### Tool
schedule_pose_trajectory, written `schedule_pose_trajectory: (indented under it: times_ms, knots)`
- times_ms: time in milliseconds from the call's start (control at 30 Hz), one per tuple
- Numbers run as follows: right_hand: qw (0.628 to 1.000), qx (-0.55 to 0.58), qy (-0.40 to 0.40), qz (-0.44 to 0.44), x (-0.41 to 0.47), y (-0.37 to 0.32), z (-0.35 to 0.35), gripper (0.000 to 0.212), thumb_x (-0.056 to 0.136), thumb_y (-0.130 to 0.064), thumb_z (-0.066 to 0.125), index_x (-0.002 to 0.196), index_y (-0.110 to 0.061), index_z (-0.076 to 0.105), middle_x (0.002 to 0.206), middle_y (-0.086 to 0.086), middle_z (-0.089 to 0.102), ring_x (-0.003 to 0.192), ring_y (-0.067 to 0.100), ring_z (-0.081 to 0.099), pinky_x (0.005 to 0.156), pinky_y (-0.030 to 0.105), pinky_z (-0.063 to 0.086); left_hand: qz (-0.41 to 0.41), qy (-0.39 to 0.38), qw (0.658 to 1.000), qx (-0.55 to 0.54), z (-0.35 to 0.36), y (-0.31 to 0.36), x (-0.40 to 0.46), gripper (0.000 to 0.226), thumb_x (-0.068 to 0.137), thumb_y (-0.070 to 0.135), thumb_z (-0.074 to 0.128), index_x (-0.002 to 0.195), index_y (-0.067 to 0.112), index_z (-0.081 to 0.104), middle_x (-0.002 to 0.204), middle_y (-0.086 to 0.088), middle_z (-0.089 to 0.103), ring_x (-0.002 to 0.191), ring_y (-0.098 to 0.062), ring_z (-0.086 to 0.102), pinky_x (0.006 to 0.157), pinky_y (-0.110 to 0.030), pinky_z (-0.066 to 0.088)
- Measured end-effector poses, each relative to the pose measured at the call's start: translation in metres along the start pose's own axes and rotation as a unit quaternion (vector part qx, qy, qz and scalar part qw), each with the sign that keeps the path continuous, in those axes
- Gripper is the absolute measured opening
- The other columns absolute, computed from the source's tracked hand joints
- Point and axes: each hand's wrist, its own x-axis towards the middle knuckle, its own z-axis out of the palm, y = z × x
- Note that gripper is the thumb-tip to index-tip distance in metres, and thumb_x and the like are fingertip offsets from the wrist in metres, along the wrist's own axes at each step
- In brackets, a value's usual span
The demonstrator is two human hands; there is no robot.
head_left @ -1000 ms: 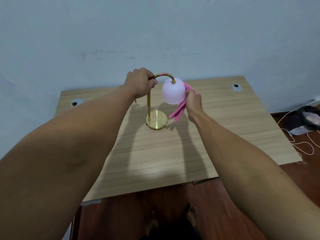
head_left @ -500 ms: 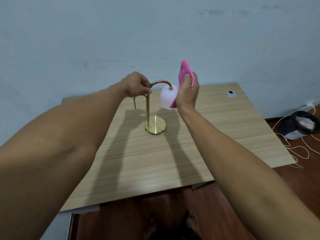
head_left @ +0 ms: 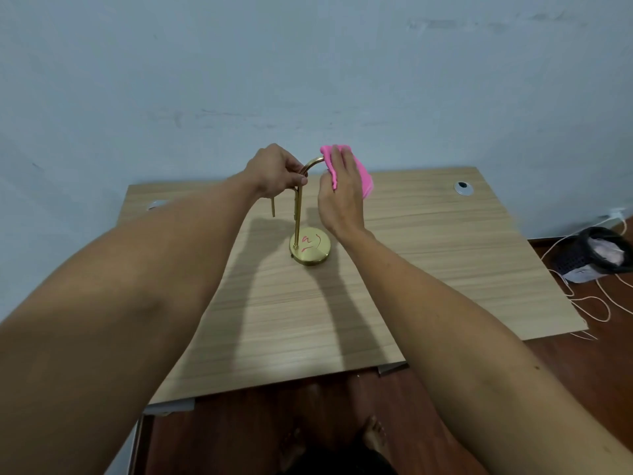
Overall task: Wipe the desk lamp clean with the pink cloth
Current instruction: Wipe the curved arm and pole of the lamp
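Right hand [head_left: 342,197] is grasping the bright pink, bunched wiping cloth [head_left: 359,176], fingers spread across it and pressing it over the drooping end of the lamp's arch. The shade itself is not visible; it is presumably lying beneath cloth and hand. Left hand [head_left: 277,173] is clenched around the near shoulder of the arch, at the top of the stem, steadying the fixture.

The brass-coloured desk lamp with slim upright stem and round base [head_left: 310,246] is standing upright near the middle of the light wood-grain bench [head_left: 445,269], its base flat on the surface and carrying red marks on its top face. A short brass piece is hanging beside the stem below the left hand.

Governing relation: the arch is running left to right between the two hands, with the cloth at its right end and the stem dropping straight down from the left hand. The base is lying below and slightly left of the right hand, towards the person. In my judgement the right hand is the one positioned to carry the cloth along the arch or down the stem, while the left is keeping the lamp from tipping.
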Motion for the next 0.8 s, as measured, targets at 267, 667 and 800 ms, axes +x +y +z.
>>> schedule_pose_trajectory:
  times_ms: [267, 667, 800]
  knots:
    - [0.999, -0.046, -0.004, -0.026, -0.005, 0.001, -0.009, 0.068, 0.093, -0.03, 0.028, 0.158, -0.013, 0.04, 0.16, 0.008, 0.042, 0.152, 0.031, 0.034, 0.124, 0.053, 0.031, 0.005, 0.014, 1.0, 0.002, 0.005, -0.005, 0.0, 0.004, 0.083, 0.027, 0.081, 0.087, 0.025, 0.081, 0.084, 0.006, 0.08, 0.092, -0.016, 0.076, 0.096, -0.044, 0.057]
    - [0.97, -0.18, -0.055, -0.154, -0.021, 0.006, -0.011, 0.07, 0.096, -0.018, 0.036, 0.162, 0.001, 0.027, 0.169, 0.024, 0.025, 0.157, 0.047, 0.018, 0.128, 0.057, 0.021, 0.003, 0.016, 1.0, -0.008, 0.006, -0.007, -0.002, 0.002, 0.083, 0.026, 0.082, 0.085, 0.025, 0.082, 0.083, 0.005, 0.08, 0.09, -0.015, 0.076, 0.095, -0.044, 0.058]
    - [0.954, -0.213, -0.072, -0.2, -0.026, 0.015, -0.011, 0.074, 0.092, -0.018, 0.033, 0.162, 0.005, 0.023, 0.171, 0.028, 0.015, 0.159, 0.048, 0.011, 0.129, 0.057, 0.017, 0.006, 0.018, 1.0, -0.007, 0.006, -0.008, -0.001, 0.003, 0.081, 0.028, 0.082, 0.084, 0.028, 0.082, 0.081, 0.007, 0.08, 0.09, -0.015, 0.076, 0.095, -0.043, 0.058]
